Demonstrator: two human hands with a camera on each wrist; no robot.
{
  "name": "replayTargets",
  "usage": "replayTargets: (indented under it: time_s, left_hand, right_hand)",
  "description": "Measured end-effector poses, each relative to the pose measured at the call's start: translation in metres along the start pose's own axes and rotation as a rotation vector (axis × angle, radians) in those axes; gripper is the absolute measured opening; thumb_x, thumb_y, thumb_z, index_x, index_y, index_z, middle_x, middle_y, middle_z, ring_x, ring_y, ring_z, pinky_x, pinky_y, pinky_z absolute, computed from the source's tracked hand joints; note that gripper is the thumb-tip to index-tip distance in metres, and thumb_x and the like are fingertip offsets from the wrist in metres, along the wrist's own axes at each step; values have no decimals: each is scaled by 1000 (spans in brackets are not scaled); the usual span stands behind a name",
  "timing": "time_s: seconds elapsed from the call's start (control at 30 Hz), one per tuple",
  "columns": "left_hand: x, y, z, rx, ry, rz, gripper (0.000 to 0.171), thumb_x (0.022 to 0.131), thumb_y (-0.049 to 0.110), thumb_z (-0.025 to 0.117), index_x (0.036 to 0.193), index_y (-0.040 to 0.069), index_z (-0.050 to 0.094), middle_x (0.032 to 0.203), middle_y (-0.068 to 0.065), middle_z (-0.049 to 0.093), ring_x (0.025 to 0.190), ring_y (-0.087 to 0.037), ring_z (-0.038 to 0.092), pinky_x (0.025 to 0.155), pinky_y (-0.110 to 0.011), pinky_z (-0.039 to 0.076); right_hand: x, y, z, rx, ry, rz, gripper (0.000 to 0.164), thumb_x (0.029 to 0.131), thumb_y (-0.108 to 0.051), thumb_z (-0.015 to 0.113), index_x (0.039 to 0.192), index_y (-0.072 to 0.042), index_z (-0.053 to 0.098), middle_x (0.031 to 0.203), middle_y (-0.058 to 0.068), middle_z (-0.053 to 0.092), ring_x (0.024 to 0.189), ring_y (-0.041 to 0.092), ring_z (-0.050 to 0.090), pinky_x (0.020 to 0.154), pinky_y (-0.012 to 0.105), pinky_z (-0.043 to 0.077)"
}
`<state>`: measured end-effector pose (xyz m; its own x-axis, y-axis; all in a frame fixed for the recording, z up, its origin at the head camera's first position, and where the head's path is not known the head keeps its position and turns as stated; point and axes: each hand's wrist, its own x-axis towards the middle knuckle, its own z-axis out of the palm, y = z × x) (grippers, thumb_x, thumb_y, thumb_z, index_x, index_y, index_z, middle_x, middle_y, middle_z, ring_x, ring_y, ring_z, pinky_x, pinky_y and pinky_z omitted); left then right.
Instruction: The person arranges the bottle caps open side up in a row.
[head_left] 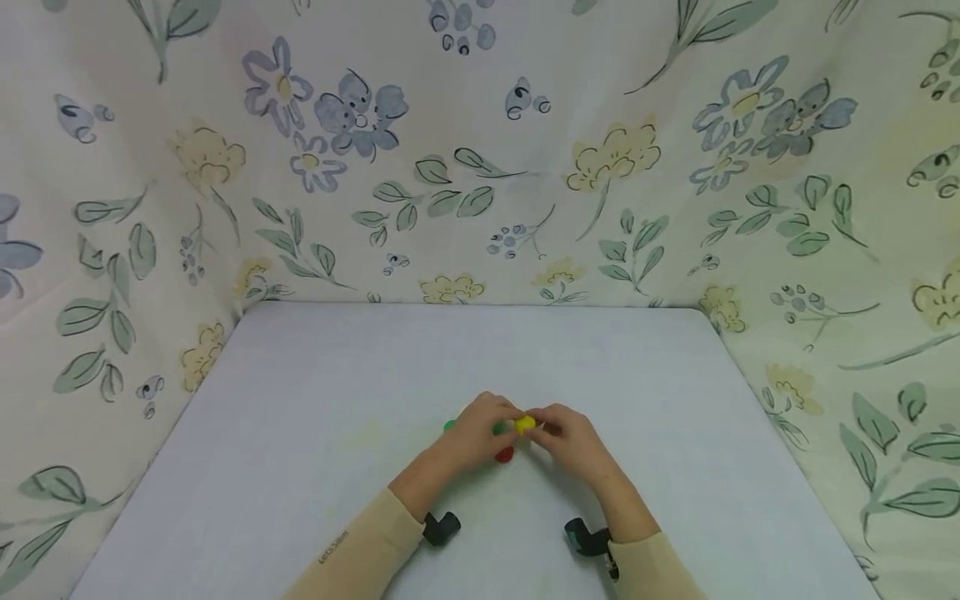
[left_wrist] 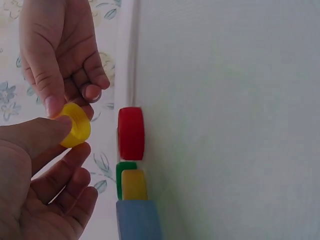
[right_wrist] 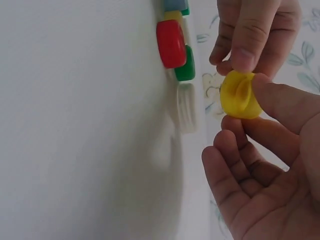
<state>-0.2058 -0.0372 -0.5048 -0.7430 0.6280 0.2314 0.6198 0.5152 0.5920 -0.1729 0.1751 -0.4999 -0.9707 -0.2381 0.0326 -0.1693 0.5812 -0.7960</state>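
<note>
Both hands meet over the table on one yellow plastic bottle cap [head_left: 526, 424]. My left hand [head_left: 476, 429] pinches it from the left between thumb and fingertips, while my right hand [head_left: 573, 437] pinches its right side the same way. In the right wrist view the yellow cap [right_wrist: 240, 97] is tilted and a curved ridge shows on it. The other fingers of the right hand [right_wrist: 270, 155] are loosely bent below. A red cap [left_wrist: 132, 134] rests on the table beneath the hands, with a green cap [right_wrist: 186, 65] and a white cap [right_wrist: 186, 107] close by.
Beyond the red cap lie a second yellow piece [left_wrist: 134, 185] and a blue piece [left_wrist: 139, 220]. Another green piece [head_left: 450, 425] peeks out left of the left hand. The white table [head_left: 337, 358] is bordered by a flowered cloth [head_left: 480, 167] at the back and sides.
</note>
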Motion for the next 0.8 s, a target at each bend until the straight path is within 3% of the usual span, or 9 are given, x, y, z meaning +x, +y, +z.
replayTargets:
  time_s: [0.2,0.37,0.53,0.8]
  left_hand:
    - [-2,0,-11,-82,48,-76,26,100,19,70,124,10,75,113,1,73,105,-18,60,92,-34,51]
    - [-5,-1,-17,-230,90,-173,27,102,24,67,124,10,75,107,5,73,98,-12,62,87,-31,53]
    - [-8,-3,-23,-372,133,-271,30,105,30,60,119,10,77,99,4,73,90,-13,63,80,-30,54]
    - [-13,-11,-42,-424,175,-393,34,107,36,57,108,11,79,89,6,72,88,-19,59,78,-35,49]
  right_hand:
    - [8,-9,2,22,45,-14,25,99,-22,71,121,-11,75,108,-1,72,91,14,65,77,29,56]
    - [15,-18,6,58,92,18,25,102,-29,66,117,-13,77,107,-1,74,91,14,67,78,32,56]
    - [24,-30,11,107,109,30,29,103,-31,64,116,-9,78,94,0,73,82,16,67,76,29,58]
    - [44,-46,21,139,51,2,26,104,-28,63,114,-9,77,84,0,69,76,16,65,72,27,57]
